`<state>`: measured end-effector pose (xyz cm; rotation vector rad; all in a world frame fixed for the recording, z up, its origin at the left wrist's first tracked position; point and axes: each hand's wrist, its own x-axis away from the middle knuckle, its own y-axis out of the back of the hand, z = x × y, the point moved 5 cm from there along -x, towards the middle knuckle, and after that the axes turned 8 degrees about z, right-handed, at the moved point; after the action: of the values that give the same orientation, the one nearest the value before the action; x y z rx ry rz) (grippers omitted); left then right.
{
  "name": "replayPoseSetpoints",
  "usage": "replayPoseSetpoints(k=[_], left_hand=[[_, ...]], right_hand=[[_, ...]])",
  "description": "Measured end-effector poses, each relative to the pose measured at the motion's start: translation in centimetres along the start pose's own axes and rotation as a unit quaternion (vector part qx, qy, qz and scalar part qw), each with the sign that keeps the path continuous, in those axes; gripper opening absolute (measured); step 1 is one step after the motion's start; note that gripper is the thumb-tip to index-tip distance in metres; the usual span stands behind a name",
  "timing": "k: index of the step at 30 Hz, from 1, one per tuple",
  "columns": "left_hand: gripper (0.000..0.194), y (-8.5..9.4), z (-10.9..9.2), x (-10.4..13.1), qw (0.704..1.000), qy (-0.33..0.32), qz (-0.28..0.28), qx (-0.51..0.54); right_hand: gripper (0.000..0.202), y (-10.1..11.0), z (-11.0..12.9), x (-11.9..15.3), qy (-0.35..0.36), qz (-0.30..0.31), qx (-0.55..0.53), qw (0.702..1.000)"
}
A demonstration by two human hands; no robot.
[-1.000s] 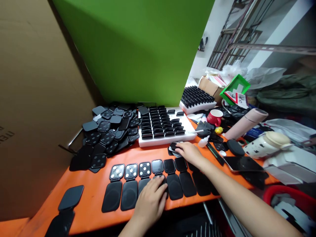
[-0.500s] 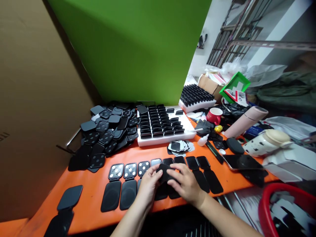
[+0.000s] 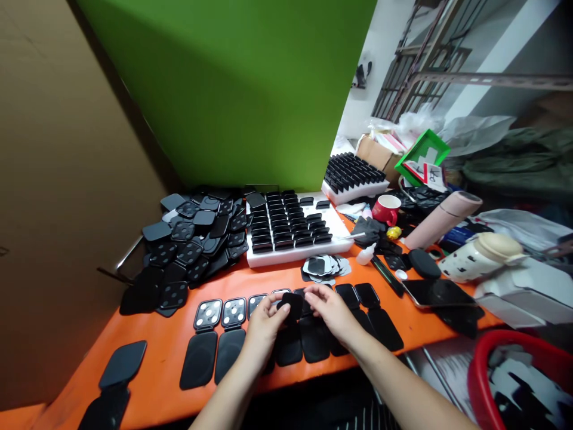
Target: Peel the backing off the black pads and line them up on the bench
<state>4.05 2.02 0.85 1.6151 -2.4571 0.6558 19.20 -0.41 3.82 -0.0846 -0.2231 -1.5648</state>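
Observation:
My left hand (image 3: pixel 265 322) pinches a small black square pad (image 3: pixel 290 306) by its left side, above a row of hinged black pieces lying open on the orange table. Just right of the pad is my right hand (image 3: pixel 329 310), its thumb and fingertips close together; whether they hold anything is too small to tell. At the left end of the row, the upper halves (image 3: pixel 208 313) carry white dots, and the lower halves (image 3: pixel 198 360) are plain black. Behind my hands lies a pile of grey and black cut sheets (image 3: pixel 326 266).
A heap of black pieces (image 3: pixel 192 236) sits at the back left, beside a white foam tray (image 3: pixel 286 257) of upright black parts. A red mug (image 3: pixel 386 209), pink bottle (image 3: pixel 443 220), phone (image 3: pixel 439 292) and red bin (image 3: pixel 477 370) are on the right.
My right hand has drawn back from the black pad, its fingers now closer together. The pad shows more fully in my left hand. The view has shifted slightly.

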Motion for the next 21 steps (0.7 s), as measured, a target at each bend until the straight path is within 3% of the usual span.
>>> replayPoseSetpoints(k=[3,7,12,15,18,21], left_hand=[[0.04,-0.2,-0.6,-0.3,0.999,0.0,0.02,-0.025],[0.037,-0.4,-1.3,-0.7,0.997,-0.003,0.05,-0.066],[0.039,1.8,-2.6,-3.7,0.987,-0.046,-0.001,-0.155],[0.042,3.4,-4.2,-4.8,0.968,-0.085,-0.037,-0.235],[0.045,4.3,-5.3,-2.8,0.937,-0.131,-0.063,-0.317],[0.026,4.0,-4.3,1.5,0.912,-0.151,-0.033,-0.38]], right_hand=[[0.017,0.0,0.1,-0.5,0.004,-0.002,-0.017,1.0],[0.02,1.2,-0.3,-1.3,0.005,-0.061,-0.036,0.997],[0.026,3.2,-1.0,-2.2,-0.001,-0.129,-0.058,0.99],[0.028,3.6,-1.1,-2.1,-0.002,-0.136,-0.056,0.989],[0.026,3.2,-1.3,-1.8,-0.002,-0.099,-0.046,0.994],[0.021,1.9,-1.6,-1.8,-0.008,-0.038,-0.026,0.999]])
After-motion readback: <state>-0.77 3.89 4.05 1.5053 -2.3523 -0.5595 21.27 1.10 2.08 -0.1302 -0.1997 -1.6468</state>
